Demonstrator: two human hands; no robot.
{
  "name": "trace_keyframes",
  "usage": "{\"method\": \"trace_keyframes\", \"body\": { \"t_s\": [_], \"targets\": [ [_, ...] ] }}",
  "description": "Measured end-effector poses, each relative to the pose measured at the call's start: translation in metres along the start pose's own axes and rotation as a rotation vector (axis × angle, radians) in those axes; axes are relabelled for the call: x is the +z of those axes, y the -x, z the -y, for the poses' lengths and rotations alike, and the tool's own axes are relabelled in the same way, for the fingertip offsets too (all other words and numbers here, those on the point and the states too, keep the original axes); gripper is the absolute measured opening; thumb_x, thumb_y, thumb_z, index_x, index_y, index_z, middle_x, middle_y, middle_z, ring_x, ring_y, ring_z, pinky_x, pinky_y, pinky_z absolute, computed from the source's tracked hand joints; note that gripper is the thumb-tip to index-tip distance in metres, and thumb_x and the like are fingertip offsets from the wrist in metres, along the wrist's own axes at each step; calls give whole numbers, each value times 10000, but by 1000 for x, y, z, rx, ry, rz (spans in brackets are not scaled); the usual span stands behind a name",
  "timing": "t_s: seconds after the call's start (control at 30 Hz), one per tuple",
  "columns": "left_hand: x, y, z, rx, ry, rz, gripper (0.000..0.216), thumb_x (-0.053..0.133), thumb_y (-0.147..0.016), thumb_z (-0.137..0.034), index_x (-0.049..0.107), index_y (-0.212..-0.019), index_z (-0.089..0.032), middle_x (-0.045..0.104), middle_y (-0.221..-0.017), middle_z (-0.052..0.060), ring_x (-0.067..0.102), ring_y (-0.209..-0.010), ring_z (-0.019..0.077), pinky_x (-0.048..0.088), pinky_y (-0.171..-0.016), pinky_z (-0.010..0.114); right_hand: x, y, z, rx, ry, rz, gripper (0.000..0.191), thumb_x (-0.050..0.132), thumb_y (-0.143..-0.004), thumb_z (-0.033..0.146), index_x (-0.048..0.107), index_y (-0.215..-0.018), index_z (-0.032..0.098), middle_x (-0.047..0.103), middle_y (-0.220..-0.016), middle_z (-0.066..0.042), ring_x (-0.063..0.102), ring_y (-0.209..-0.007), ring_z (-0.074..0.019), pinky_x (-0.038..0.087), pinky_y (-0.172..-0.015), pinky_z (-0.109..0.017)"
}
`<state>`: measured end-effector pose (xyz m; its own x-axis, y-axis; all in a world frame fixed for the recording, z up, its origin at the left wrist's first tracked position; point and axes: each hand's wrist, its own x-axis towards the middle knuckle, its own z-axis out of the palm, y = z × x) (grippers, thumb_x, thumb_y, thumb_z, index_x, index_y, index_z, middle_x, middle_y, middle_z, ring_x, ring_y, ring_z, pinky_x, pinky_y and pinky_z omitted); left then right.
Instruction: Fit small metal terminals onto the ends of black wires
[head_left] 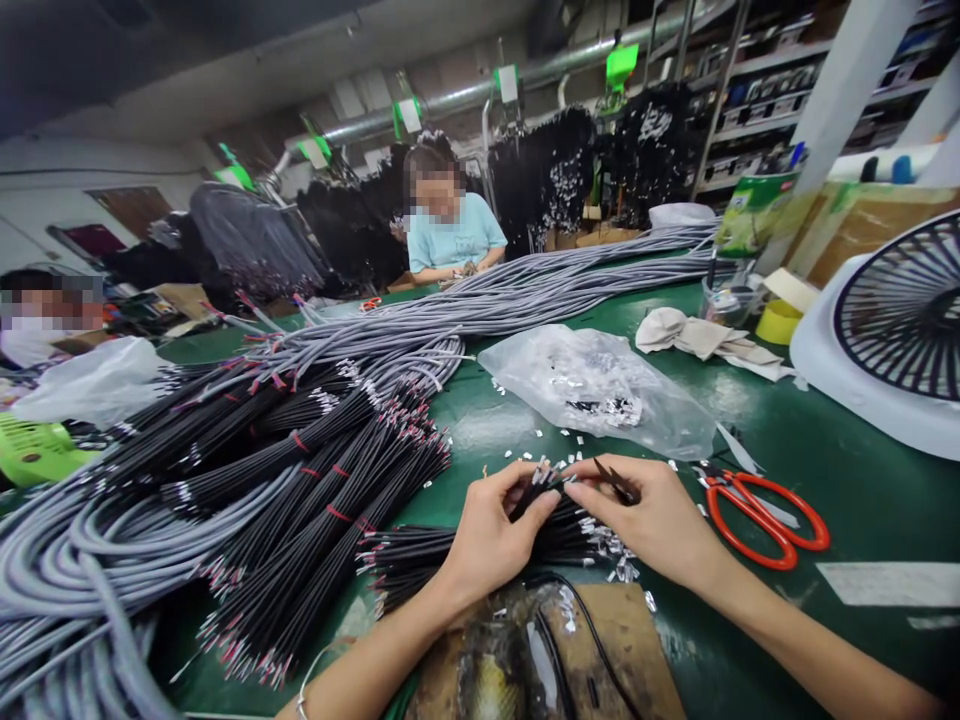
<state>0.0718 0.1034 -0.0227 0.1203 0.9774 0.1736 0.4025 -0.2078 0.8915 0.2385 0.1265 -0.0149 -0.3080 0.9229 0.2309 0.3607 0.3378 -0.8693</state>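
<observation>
Nearest, a brown board [649, 650] is laid on the worktop [862, 490]. Just beyond it, a few black cables [531, 492] are pinched near their ends by the left hand [495, 525], above a black cable bundle [412, 552]. A dark pointed tool [619, 482] is held in the right hand [652, 510]; what its fingertips pinch cannot be made out. The left fingers could be pricked if the tool were swung inward, and loose silvery pieces [619, 562] could be scattered by a dragged wrist. Farther off, a clear bag [592, 375] could be spilled if nudged.
</observation>
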Motion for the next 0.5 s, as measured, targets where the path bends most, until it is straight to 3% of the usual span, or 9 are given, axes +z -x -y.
{"method": "trace_keyframes", "body": {
  "t_s": [0.1,0.2,0.3,0.4,0.5],
  "targets": [
    [2,2,-1,-29,36,-27,182,567,-775,-295,619,-827,-128,630,-745,27,553,-671,129,430,-629,213,1,-1,-1,-15,-40,0,185,556,-763,284,689,-791,159,654,-662,-9,512,-550,-112,385,-494,-209],
    [2,4,-2,-62,101,-12,197,558,-785,-313,614,-814,-126,599,-623,6,540,-558,111,431,-552,203,1,1,-1,-5,-18,-24,190,565,-753,296,690,-795,159,645,-621,-3,478,-502,-104,362,-459,-208],
    [2,4,-2,-63,110,-7,210,524,-808,-327,594,-783,-130,593,-615,11,553,-570,121,444,-577,217,1,2,0,-9,15,-12,191,558,-754,301,687,-770,162,638,-606,1,462,-486,-100,354,-452,-209],
    [0,3,-2,-2,-16,-101,196,524,-808,-320,586,-756,-142,592,-716,31,545,-686,142,431,-660,235,-1,1,2,-9,57,0,213,520,-775,302,679,-740,164,639,-622,-4,489,-511,-108,364,-470,-210],
    [-3,3,-3,41,-79,-192,186,523,-811,-312,600,-773,-147,569,-745,26,511,-716,138,395,-677,231,-3,-2,-2,-2,238,50,206,511,-759,258,641,-622,175,585,-539,5,464,-475,-113,334,-456,-222]
  ]
}}
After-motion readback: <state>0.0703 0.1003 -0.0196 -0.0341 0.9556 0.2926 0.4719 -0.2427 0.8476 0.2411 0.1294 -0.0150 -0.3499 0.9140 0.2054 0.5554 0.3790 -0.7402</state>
